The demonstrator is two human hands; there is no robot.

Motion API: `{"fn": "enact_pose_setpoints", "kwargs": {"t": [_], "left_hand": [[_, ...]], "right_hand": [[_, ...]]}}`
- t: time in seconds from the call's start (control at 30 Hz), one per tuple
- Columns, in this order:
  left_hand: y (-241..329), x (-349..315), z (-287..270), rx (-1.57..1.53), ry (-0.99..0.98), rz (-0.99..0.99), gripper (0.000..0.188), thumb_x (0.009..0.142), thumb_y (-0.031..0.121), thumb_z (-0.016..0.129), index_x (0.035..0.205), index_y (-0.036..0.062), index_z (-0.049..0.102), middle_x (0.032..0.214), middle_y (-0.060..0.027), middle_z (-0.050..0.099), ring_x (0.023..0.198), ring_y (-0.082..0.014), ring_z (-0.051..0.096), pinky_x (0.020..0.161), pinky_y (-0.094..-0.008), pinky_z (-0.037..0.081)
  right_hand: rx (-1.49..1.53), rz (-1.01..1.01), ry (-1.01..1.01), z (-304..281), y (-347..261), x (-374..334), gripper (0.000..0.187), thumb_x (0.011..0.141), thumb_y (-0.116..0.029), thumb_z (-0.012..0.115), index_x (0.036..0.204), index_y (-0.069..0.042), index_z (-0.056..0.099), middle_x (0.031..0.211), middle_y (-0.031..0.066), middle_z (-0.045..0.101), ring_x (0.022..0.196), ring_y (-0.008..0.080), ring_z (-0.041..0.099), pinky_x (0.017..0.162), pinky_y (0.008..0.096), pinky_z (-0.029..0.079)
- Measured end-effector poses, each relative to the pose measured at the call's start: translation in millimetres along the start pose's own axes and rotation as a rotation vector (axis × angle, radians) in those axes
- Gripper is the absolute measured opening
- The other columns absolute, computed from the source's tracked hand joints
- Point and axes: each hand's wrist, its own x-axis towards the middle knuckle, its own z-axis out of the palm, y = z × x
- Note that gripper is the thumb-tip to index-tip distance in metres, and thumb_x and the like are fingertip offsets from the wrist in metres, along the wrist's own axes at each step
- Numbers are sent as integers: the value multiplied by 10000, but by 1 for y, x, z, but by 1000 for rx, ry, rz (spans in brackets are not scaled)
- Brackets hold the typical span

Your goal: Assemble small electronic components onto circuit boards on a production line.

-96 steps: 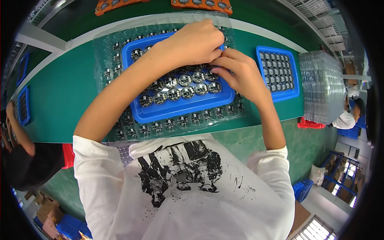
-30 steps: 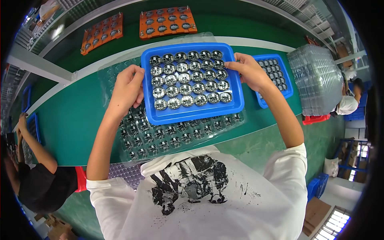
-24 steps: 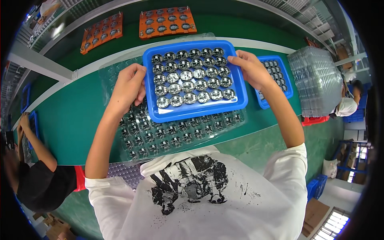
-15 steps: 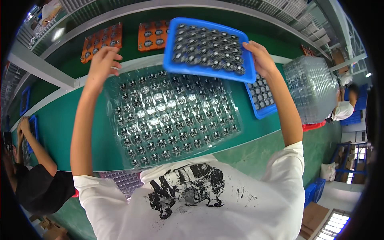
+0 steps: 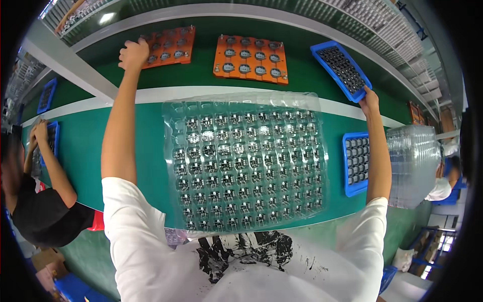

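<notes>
Tray of blue plastic (image 5: 359, 95), filled with dark round parts, is now beyond the far edge of the counter (image 5: 146, 166), toward its right end, over the dark green surface (image 5: 303, 70). Whether it rests there or hangs above, I cannot tell. The right hand (image 5: 371, 100) pinches its near corner. With this change, the clear tray (image 5: 241, 100) and its rows of small circuit parts lie uncovered in the middle of the counter, and only one hand carries the blue load.

One second ago, both hands held the blue tray above the clear one. Now the left hand (image 5: 135, 53) is at the left end of an orange plate (image 5: 188, 44), its fingers bent; if they grip it, I cannot tell. Another orange plate (image 5: 236, 61) lies to the right of this one.

Near the right end of the counter, a second blue tray (image 5: 347, 173) lies beside the right forearm, and a stack of clear trays (image 5: 412, 166) stands further right.
</notes>
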Motion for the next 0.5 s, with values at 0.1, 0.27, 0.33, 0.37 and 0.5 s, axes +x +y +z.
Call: {"fn": "enact_pose_setpoints", "kwargs": {"t": [0.1,0.27,0.33,0.37,0.5], "left_hand": [[-10,34,23,-27,-73,-104,750,856,576,443,1355,16,425,1380,-273,465,1301,-434,427,1067,-558,298],[-72,98,59,36,66,266,532,910,502,432,1087,7,514,1039,-306,641,1021,-504,598,878,-562,485],[-76,104,76,178,182,359,462,908,468,445,1058,38,521,941,-283,669,959,-502,618,860,-570,487],[-70,96,78,155,179,346,453,905,458,448,1058,38,524,944,-284,668,959,-493,621,858,-567,488],[-56,74,62,47,178,397,382,910,396,460,1059,53,541,901,-286,664,899,-481,631,814,-560,497]], "right_hand": [[-107,30,53,-4,-1,-4,255,981,-141,504,1159,40,527,1107,147,639,956,241,651,861,410,554],[-397,39,36,19,-1,1,194,916,-272,614,891,-82,588,733,25,563,631,146,566,586,322,530],[-416,61,62,27,-9,-1,257,924,-319,586,928,-62,590,767,47,588,656,168,595,601,330,541],[-420,61,85,22,-16,-5,257,924,-319,586,928,-62,590,767,47,588,656,168,595,601,330,541],[-1081,-219,392,3,-35,-8,284,889,-297,592,943,-29,668,787,105,658,693,188,639,671,341,540]]}}
